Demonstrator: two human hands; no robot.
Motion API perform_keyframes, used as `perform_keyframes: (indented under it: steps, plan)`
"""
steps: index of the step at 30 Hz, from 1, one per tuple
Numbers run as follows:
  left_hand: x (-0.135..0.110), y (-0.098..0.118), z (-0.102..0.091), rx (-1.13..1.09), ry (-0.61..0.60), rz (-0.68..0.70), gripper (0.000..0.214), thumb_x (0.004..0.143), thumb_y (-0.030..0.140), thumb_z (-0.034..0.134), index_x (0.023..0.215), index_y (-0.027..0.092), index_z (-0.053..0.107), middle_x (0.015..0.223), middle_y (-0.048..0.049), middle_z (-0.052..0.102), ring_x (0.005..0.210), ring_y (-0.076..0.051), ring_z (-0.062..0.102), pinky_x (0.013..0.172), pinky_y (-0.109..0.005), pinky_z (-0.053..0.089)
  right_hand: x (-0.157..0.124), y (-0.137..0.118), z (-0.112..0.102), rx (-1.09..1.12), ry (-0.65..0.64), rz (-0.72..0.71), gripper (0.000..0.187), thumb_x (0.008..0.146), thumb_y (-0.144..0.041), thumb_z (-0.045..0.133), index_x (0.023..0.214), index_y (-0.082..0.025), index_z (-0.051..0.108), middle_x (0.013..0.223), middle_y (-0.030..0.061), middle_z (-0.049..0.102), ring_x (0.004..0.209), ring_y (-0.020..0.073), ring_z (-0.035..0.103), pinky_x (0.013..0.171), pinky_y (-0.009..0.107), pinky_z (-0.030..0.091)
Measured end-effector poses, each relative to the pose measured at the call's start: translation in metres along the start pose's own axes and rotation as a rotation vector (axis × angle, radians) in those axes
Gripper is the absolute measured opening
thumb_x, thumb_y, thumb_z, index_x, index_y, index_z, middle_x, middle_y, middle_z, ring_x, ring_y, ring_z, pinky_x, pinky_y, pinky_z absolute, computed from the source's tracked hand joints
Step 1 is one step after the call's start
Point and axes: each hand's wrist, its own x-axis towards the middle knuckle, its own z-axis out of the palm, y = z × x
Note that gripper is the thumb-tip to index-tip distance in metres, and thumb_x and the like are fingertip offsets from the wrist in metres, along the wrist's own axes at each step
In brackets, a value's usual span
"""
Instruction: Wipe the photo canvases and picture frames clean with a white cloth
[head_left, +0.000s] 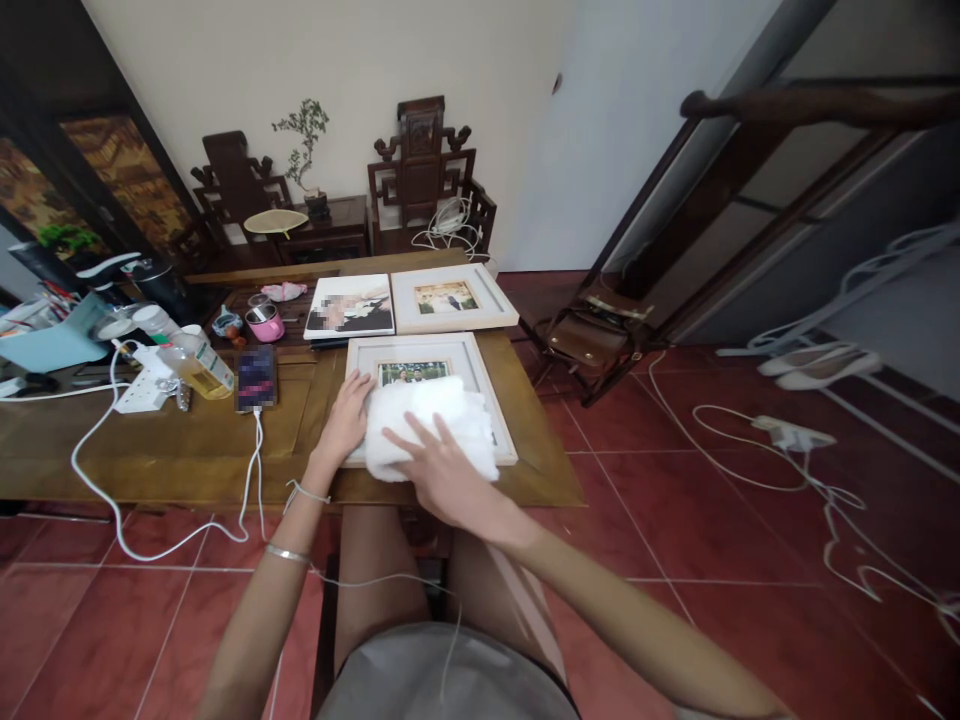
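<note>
A white-framed photo (465, 362) lies flat on the wooden table (187, 440) in front of me. A white folded cloth (442, 415) covers its lower half. My right hand (442, 470) lies flat on the cloth with the fingers spread. My left hand (346, 415) rests on the frame's left edge, fingers stretched out and touching the cloth's side. Neither hand grips anything.
Behind the near frame lie a second white frame (450, 298) and an unframed photo print (351, 305). A phone (256, 378) on a white cable, a power strip (146, 388), a bottle (199, 365) and a pink pot (264, 322) stand at left. Cables (787, 440) trail over the red tiled floor.
</note>
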Motion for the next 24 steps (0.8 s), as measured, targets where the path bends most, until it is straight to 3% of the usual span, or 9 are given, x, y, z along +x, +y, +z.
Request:
perform_keyframes:
  steps: [5, 13, 16, 19, 21, 22, 24]
  plan:
    - [-0.001, 0.0, 0.001, 0.029, -0.041, -0.029, 0.055, 0.079, 0.001, 0.033, 0.13, 0.016, 0.048, 0.141, -0.0103, 0.044, 0.139, -0.023, 0.025, 0.112, -0.051, 0.027, -0.004, 0.0, 0.005, 0.022, 0.039, 0.037, 0.054, 0.071, -0.001, 0.045, 0.117, -0.022, 0.063, 0.144, 0.006, 0.039, 0.136, 0.0359, 0.024, 0.107, 0.064, 0.018]
    - [-0.002, -0.002, 0.001, 0.036, -0.11, -0.037, 0.061, 0.079, 0.0, 0.032, 0.138, 0.017, 0.038, 0.149, -0.0094, 0.032, 0.141, -0.022, 0.021, 0.112, -0.051, 0.025, -0.072, 0.054, 0.004, -0.046, 0.093, 0.152, 0.056, 0.061, 0.001, 0.043, 0.106, -0.021, 0.069, 0.142, 0.0033, 0.042, 0.137, 0.0317, 0.024, 0.109, 0.06, 0.021]
    - [-0.002, -0.001, 0.002, 0.032, -0.12, -0.044, 0.059, 0.081, 0.001, 0.032, 0.138, 0.017, 0.038, 0.149, -0.0109, 0.032, 0.14, -0.023, 0.024, 0.111, -0.052, 0.027, -0.077, 0.074, 0.006, -0.031, 0.152, 0.193, 0.055, 0.062, 0.0, 0.041, 0.105, -0.021, 0.067, 0.142, 0.0049, 0.043, 0.136, 0.0286, 0.028, 0.107, 0.055, 0.028]
    - [-0.002, -0.001, 0.002, 0.036, -0.115, -0.047, 0.057, 0.082, 0.003, 0.033, 0.136, 0.018, 0.04, 0.148, -0.0104, 0.035, 0.139, -0.022, 0.027, 0.111, -0.05, 0.027, -0.049, 0.096, -0.001, 0.019, 0.186, 0.395, 0.053, 0.072, -0.006, 0.042, 0.122, -0.014, 0.055, 0.129, 0.0159, 0.055, 0.116, 0.0318, 0.052, 0.093, 0.048, 0.044]
    - [-0.002, -0.002, 0.003, 0.033, -0.11, -0.051, 0.057, 0.082, 0.003, 0.033, 0.136, 0.018, 0.041, 0.147, -0.0102, 0.036, 0.138, -0.022, 0.028, 0.111, -0.05, 0.027, -0.014, 0.11, -0.009, 0.038, 0.211, 0.486, 0.053, 0.078, -0.012, 0.042, 0.131, -0.009, 0.044, 0.118, 0.019, 0.061, 0.102, 0.0324, 0.059, 0.084, 0.044, 0.048]
    - [-0.002, -0.003, 0.003, 0.028, -0.107, -0.054, 0.057, 0.081, 0.003, 0.034, 0.136, 0.018, 0.041, 0.147, -0.0104, 0.036, 0.138, -0.022, 0.029, 0.111, -0.05, 0.027, 0.007, 0.114, -0.013, 0.019, 0.243, 0.472, 0.052, 0.079, -0.011, 0.042, 0.131, -0.009, 0.044, 0.121, 0.0194, 0.059, 0.107, 0.0326, 0.057, 0.086, 0.044, 0.046]
    - [-0.002, -0.005, 0.005, 0.01, -0.097, -0.059, 0.059, 0.08, 0.002, 0.034, 0.136, 0.017, 0.042, 0.146, -0.0111, 0.037, 0.138, -0.023, 0.029, 0.112, -0.05, 0.027, 0.052, 0.119, -0.016, -0.07, 0.3, 0.342, 0.055, 0.075, -0.002, 0.041, 0.129, -0.012, 0.048, 0.141, 0.017, 0.041, 0.128, 0.0317, 0.038, 0.1, 0.045, 0.036]
